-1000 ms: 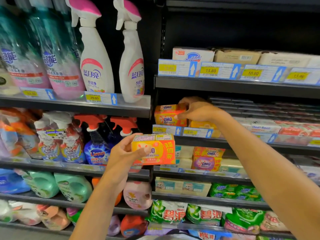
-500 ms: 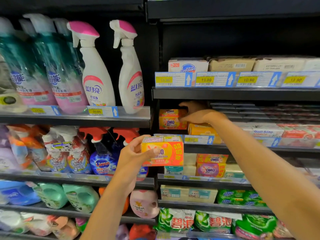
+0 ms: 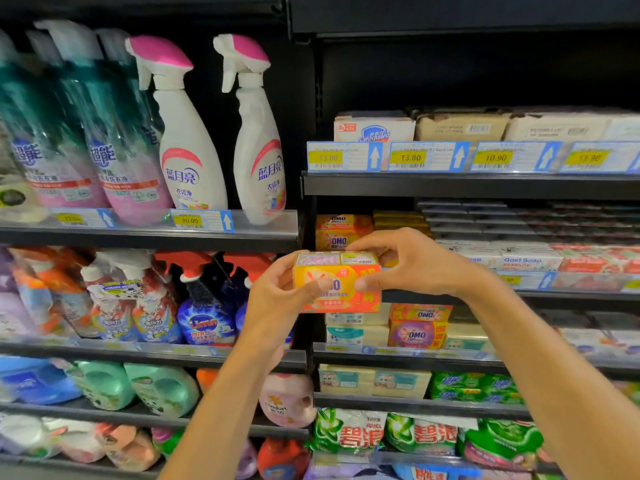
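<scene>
An orange and yellow OMO soap pack (image 3: 341, 292) is held up in front of the shelves, at the middle of the view. My left hand (image 3: 277, 292) grips its left end, thumb across the front. My right hand (image 3: 408, 263) pinches its right end, fingers over the top and thumb on the front. Just behind, a stack of matching OMO soap packs (image 3: 337, 232) sits at the left end of the second shelf (image 3: 450, 297) of the right bay.
White spray bottles (image 3: 188, 133) with pink triggers and teal refill pouches (image 3: 48, 133) stand on the upper left shelf. Boxed soaps (image 3: 374, 128) sit above blue price tags (image 3: 427, 156). Detergent bottles, soap bars and green packets fill the lower shelves.
My right hand left the OMO stack on the shelf and came down to take the right end of the pack. My left hand raised the pack and moved it right.
</scene>
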Demonstrator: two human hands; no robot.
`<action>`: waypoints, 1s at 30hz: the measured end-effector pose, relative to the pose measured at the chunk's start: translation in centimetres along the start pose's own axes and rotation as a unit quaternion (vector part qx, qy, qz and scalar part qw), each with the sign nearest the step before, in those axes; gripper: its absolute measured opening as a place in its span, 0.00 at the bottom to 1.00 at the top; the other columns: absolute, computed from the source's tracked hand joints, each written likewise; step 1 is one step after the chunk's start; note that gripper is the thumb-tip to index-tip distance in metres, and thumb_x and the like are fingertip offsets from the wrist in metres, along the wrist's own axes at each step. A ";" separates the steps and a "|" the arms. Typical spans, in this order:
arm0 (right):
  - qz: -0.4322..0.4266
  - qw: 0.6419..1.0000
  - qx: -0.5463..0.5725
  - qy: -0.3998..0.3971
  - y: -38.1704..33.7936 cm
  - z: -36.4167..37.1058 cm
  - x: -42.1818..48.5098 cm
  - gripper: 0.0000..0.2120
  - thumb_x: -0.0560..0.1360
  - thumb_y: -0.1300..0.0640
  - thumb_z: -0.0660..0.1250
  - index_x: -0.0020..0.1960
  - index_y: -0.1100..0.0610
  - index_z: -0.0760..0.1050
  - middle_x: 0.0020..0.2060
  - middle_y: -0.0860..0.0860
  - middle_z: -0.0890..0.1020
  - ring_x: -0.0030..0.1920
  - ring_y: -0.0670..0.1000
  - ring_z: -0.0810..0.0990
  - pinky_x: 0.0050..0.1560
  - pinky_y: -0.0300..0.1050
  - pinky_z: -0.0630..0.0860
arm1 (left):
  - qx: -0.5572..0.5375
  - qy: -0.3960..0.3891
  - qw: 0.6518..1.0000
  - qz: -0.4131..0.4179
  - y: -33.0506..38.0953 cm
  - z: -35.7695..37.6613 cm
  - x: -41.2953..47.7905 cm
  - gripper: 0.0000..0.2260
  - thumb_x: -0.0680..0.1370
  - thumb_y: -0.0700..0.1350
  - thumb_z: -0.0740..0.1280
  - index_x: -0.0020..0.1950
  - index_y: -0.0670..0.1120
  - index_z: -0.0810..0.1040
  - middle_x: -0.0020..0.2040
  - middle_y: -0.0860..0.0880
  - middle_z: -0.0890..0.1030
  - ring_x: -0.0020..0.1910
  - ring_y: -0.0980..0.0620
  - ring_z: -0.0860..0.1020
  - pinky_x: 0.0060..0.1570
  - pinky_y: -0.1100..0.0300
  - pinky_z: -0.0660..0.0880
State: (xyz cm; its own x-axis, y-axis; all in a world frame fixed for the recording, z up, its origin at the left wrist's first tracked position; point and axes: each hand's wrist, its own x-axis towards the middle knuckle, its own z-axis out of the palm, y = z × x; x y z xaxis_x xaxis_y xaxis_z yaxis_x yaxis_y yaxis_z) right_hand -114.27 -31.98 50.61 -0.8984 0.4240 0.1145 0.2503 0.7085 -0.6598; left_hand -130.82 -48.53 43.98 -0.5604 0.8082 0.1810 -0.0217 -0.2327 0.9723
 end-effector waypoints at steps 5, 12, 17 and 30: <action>-0.005 1.000 0.022 0.018 0.6 -1.0 -0.3 0.27 0.71 0.48 0.79 0.69 0.45 0.77 0.60 0.40 0.80 0.58 0.39 0.81 0.54 0.39 0.82 | 0.039 -0.037 0.997 0.050 -0.4 0.1 0.3 0.27 0.73 0.49 0.75 0.71 0.51 0.75 0.63 0.50 0.83 0.61 0.53 0.82 0.52 0.59 0.81; 0.001 0.995 0.045 0.090 2.2 -2.2 -0.3 0.32 0.71 0.55 0.80 0.72 0.47 0.75 0.64 0.43 0.79 0.61 0.43 0.81 0.56 0.43 0.83 | 0.330 -0.020 0.923 0.197 -4.3 -1.9 1.4 0.21 0.79 0.43 0.72 0.72 0.50 0.75 0.69 0.57 0.73 0.71 0.57 0.71 0.70 0.64 0.69; 0.022 0.993 0.056 0.102 2.5 -2.7 0.8 0.33 0.73 0.55 0.79 0.75 0.48 0.72 0.61 0.41 0.81 0.60 0.41 0.82 0.58 0.45 0.83 | 0.444 -0.050 0.865 0.228 -6.8 -1.8 2.1 0.31 0.78 0.41 0.71 0.79 0.50 0.65 0.78 0.56 0.62 0.78 0.57 0.60 0.70 0.72 0.60; 0.063 0.993 0.038 0.091 2.4 -1.6 4.4 0.31 0.77 0.53 0.76 0.77 0.46 0.70 0.67 0.46 0.79 0.63 0.47 0.79 0.58 0.39 0.79 | 0.523 -0.047 0.808 0.268 -7.9 -2.3 2.3 0.30 0.78 0.39 0.67 0.80 0.44 0.64 0.80 0.48 0.62 0.74 0.48 0.70 0.61 0.54 0.80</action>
State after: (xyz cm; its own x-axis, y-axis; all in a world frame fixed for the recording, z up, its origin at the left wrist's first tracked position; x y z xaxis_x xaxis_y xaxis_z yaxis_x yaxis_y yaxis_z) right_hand -117.05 -27.50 50.72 -0.7801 0.6062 0.1548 0.3221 0.6013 -0.7312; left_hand -133.85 -46.07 36.35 -0.1916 0.7915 0.5804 0.9418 -0.0180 0.3356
